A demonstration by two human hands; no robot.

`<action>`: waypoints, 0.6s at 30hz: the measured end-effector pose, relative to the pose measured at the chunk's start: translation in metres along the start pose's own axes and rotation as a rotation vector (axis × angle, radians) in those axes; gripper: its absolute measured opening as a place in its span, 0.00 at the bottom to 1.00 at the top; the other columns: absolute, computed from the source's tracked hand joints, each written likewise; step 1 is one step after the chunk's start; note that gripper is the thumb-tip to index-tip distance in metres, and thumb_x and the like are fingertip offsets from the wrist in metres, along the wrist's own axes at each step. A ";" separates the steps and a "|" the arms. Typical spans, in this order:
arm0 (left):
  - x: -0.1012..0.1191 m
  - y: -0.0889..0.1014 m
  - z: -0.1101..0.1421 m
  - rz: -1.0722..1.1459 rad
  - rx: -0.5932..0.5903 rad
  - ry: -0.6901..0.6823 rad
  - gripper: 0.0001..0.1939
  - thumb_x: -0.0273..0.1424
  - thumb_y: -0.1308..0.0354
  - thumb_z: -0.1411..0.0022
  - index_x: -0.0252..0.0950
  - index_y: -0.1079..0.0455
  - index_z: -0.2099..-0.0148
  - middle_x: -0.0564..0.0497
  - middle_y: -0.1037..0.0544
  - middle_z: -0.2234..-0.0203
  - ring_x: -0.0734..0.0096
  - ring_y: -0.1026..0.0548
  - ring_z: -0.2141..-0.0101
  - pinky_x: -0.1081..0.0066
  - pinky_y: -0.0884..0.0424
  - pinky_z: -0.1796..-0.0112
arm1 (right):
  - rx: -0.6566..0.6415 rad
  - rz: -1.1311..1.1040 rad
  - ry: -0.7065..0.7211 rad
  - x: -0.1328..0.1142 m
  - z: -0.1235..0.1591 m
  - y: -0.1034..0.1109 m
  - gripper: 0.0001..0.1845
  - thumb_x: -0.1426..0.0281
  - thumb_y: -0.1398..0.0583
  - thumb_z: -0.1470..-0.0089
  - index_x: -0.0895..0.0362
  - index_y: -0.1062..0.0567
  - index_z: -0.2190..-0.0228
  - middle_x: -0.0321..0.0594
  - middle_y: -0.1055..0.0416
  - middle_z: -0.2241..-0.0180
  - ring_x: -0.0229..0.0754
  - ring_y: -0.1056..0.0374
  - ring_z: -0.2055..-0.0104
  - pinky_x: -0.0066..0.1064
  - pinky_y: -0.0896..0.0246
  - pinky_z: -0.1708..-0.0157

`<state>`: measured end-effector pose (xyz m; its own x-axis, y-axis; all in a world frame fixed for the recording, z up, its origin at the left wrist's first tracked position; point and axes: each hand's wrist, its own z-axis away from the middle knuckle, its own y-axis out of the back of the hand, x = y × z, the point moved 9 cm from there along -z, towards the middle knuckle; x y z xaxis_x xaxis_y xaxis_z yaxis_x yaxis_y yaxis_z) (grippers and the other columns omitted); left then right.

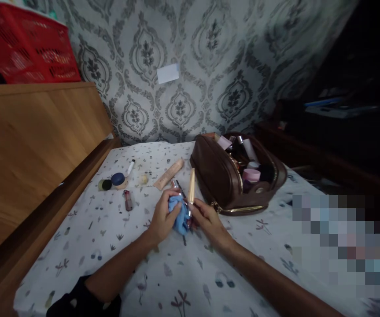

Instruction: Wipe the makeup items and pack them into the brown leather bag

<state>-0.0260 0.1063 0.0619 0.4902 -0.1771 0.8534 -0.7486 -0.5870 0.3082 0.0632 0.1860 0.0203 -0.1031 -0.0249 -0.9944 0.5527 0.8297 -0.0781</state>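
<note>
A blue cloth (179, 222) is bunched in my left hand (164, 215), its fingers closed round it. My right hand (209, 220) pinches a slim cream-gold cosmetic tube (192, 187) with a shiny silver lower end, held upright against the cloth. Just beyond my left fingers a silver-capped item (175, 184) shows; whether it is held or lying there I cannot tell. A peach squeeze tube (169, 174) lies behind the hands. Close by on the right stands an open brown makeup bag (214, 171), filled with a pink jar (251, 176) and several tubes.
On the patterned white sheet (117, 264) to the left are a blue-lidded jar (118, 178), a dark-lidded small jar (104, 185), a lip gloss tube (128, 201), a white tube (130, 167) and a small yellowish item (144, 179). A wooden panel (44, 127) borders the left, below a red basket (27, 44).
</note>
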 end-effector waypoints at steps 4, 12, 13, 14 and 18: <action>0.034 -0.007 0.008 -0.227 -0.017 -0.264 0.08 0.31 0.50 0.30 0.39 0.30 0.54 0.41 0.31 0.48 0.59 0.31 0.45 0.55 0.33 0.44 | -0.029 0.034 0.016 0.000 0.003 -0.003 0.29 0.42 0.43 0.47 0.57 0.29 0.63 0.30 0.39 0.79 0.34 0.41 0.80 0.27 0.45 0.81; 0.052 -0.001 0.012 -0.526 0.052 -0.474 0.07 0.28 0.49 0.31 0.37 0.30 0.57 0.42 0.34 0.51 0.61 0.32 0.49 0.61 0.31 0.49 | -0.276 0.026 -0.045 -0.001 0.015 -0.029 0.28 0.43 0.44 0.45 0.56 0.29 0.67 0.31 0.37 0.80 0.32 0.46 0.83 0.26 0.54 0.82; 0.051 0.005 0.009 -0.546 0.083 -0.465 0.07 0.28 0.50 0.30 0.37 0.30 0.57 0.42 0.35 0.51 0.61 0.33 0.48 0.61 0.32 0.48 | -0.326 -0.016 -0.078 -0.001 0.018 -0.034 0.28 0.43 0.43 0.46 0.56 0.29 0.68 0.32 0.34 0.78 0.31 0.47 0.83 0.26 0.56 0.83; 0.049 0.012 0.005 -0.555 0.116 -0.446 0.07 0.29 0.50 0.30 0.36 0.30 0.57 0.42 0.35 0.51 0.61 0.34 0.48 0.60 0.33 0.47 | -0.369 -0.059 -0.113 -0.001 0.020 -0.038 0.27 0.43 0.42 0.46 0.56 0.29 0.68 0.33 0.33 0.76 0.30 0.48 0.83 0.26 0.57 0.83; 0.032 0.044 -0.014 -0.500 0.235 -0.286 0.10 0.33 0.53 0.29 0.37 0.31 0.60 0.44 0.34 0.54 0.63 0.33 0.48 0.61 0.35 0.46 | -0.457 -0.163 -0.252 0.003 0.028 -0.046 0.28 0.44 0.39 0.49 0.57 0.28 0.65 0.32 0.33 0.77 0.28 0.52 0.84 0.25 0.63 0.84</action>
<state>-0.0497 0.0856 0.1089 0.8806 -0.0213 0.4734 -0.2955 -0.8057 0.5133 0.0605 0.1325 0.0193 0.0753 -0.2598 -0.9627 0.1245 0.9604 -0.2494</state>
